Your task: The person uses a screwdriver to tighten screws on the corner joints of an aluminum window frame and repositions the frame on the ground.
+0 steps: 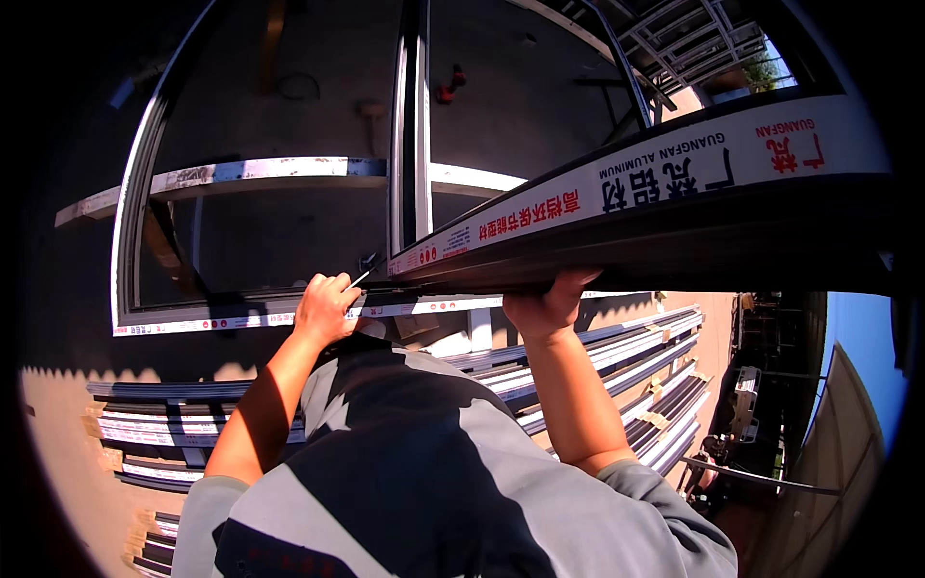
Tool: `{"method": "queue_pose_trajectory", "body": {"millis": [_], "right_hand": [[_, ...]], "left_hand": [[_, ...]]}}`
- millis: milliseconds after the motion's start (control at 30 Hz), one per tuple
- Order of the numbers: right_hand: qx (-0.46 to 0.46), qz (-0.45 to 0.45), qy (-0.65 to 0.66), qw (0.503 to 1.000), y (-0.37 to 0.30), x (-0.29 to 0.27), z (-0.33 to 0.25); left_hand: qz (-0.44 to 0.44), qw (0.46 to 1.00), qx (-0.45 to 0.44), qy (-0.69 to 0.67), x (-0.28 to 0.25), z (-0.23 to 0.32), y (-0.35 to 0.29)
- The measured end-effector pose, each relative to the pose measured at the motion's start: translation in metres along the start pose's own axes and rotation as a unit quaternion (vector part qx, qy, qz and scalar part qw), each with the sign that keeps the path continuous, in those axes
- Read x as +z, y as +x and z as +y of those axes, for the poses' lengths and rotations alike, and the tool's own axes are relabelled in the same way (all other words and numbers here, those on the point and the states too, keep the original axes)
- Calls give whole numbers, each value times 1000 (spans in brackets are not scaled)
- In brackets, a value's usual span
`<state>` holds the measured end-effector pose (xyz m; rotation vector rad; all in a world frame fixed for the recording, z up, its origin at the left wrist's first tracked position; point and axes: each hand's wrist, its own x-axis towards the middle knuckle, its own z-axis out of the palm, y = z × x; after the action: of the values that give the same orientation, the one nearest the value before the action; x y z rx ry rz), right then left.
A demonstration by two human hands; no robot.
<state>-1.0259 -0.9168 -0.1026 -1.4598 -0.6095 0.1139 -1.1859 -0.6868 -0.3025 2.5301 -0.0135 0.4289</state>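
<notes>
A long, dark metal profile faced with white film [665, 197] slants across the right side, its far-narrowing end near the mullion [422, 135] of a rectangular frame [128, 231]. It looks stiff and probably unwieldy, the film perhaps slick; support from beneath, well along its length, seems surest. The right hand [547, 308] meets its underside, fingers partly hidden, so whether that grip clamps cannot be told. The left hand's grip [326, 306] closes on a slim pale rod [360, 278]; a white beam [270, 171] crosses under the frame.

Hands [326, 308] at dark frame [409, 135] and white-faced profile [617, 191], stacked bars [617, 356]
</notes>
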Motion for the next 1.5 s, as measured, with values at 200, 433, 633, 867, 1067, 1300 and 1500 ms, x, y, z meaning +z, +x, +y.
{"method": "queue_pose_trajectory", "body": {"millis": [200, 433, 633, 867, 1067, 1300, 1500], "right_hand": [[-8, -90, 161, 983, 14, -2, -20], [-96, -130, 247, 956, 20, -11, -18], [-74, -146, 286, 944, 19, -5, -18], [-132, -162, 230, 951, 22, -6, -14], [-155, -190, 176, 954, 23, 0, -16], [-53, -181, 185, 964, 15, 9, -27], [33, -129, 196, 971, 11, 14, -32]], "left_hand": [[-10, 1000, -1, 2, 1, 7, -5], [-7, 1000, 6, -14, -3, 7, 0], [10, 1000, -4, -4, 6, 2, -5], [44, 995, -73, -50, 0, 10, 2], [245, 910, -250, -222, 4, 12, 31], [399, 777, -292, -391, -19, 7, 108], [267, 781, -245, -508, 9, 58, 140]]}}
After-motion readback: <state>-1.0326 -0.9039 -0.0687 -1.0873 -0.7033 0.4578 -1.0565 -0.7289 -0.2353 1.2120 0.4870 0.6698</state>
